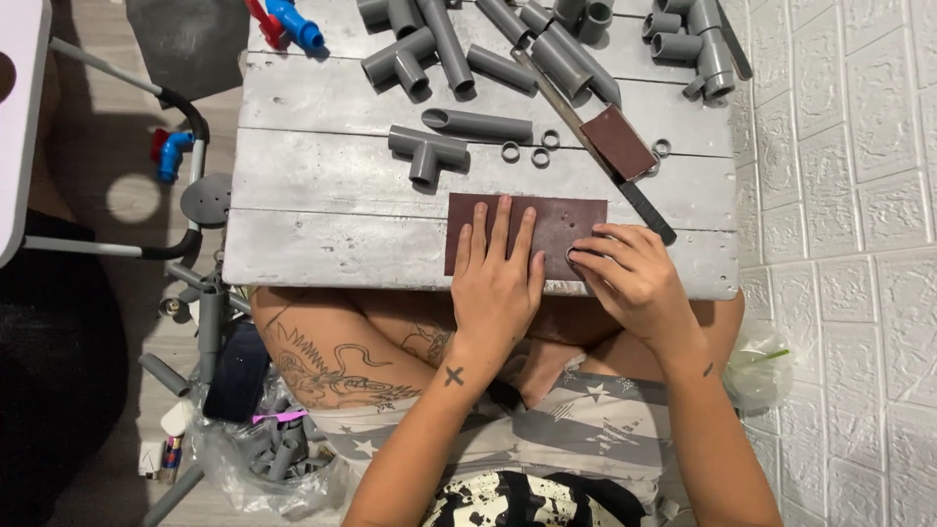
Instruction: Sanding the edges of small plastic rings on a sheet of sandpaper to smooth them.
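Two hands were at work on the sheet of sandpaper (527,232) that lay flat near the 6 o'clock edge of the grey wooden board (322,205). Our left hand (496,278) lay flat on it, fingers spread and straight, holding nothing, only pinning the sheet down. Our right hand (634,278), at 3 o'clock of the left, had its fingertips pinched together on a small grey ring (572,255) and pressed it onto the sheet's right part.

We judged the sanding to be partway. Four more rings (532,149) lay loose at 12 o'clock of the sheet, but whether they were already smoothed we could not tell. A tee fitting (427,150) and a short cut pipe (478,124) sat beside them, a sanding block (617,142) lay at 1 o'clock, and many pipe pieces (547,44) were heaped at the far edge.
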